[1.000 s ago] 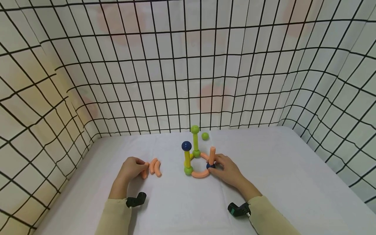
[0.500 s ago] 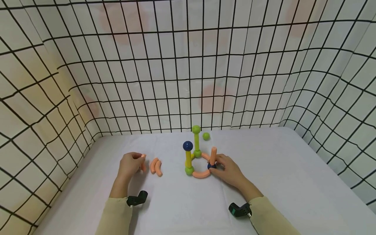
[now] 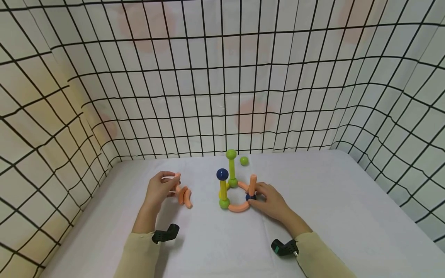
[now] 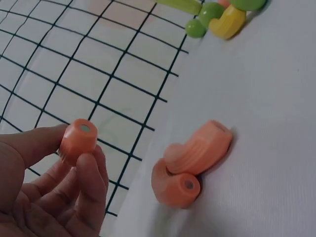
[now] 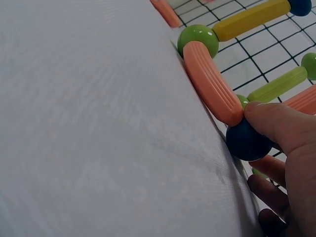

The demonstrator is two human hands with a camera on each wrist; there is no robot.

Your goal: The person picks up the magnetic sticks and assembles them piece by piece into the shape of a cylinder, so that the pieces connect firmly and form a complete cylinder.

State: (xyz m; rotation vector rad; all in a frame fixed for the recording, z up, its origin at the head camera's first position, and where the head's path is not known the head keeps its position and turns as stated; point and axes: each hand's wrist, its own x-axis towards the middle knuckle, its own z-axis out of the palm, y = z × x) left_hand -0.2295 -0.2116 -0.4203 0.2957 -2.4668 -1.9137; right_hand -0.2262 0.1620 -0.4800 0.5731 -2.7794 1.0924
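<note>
Left hand [image 3: 160,190] had the held stick [image 3: 177,176] pinched between thumb and fingers, tight on its body, tip poking out. Key relation: the ring [image 3: 239,208] lay to the hand's right and a bit nearer the front edge, well apart. Stick's long axis ran roughly near-to-far in the head view, close to end-on in the left wrist view; couldn't tell how much it curved. End face pointed at that camera, not at the ring.

Loose pair [image 3: 187,198] sat just beside the left hand, between it and the ring, pieces touching each other.

Right hand [image 3: 272,203] was the nearer one to the ring: thumb and fingers closed on the navy ball [image 5: 246,140] at the ring's right side, by the foot of the upright stick [image 3: 252,184].

Yellow post [image 3: 223,190] stood at the ring's left front, green post [image 3: 231,170] at the back. Loose green ball [image 3: 244,160] lay behind, near the far edge of the surface [image 3: 215,247], where the grid wall [image 3: 194,88] rose.

Room: bare strip between loose pair and ring, more toward the front edge, most toward the right edge. Posts limited room over the ring's left and back.
</note>
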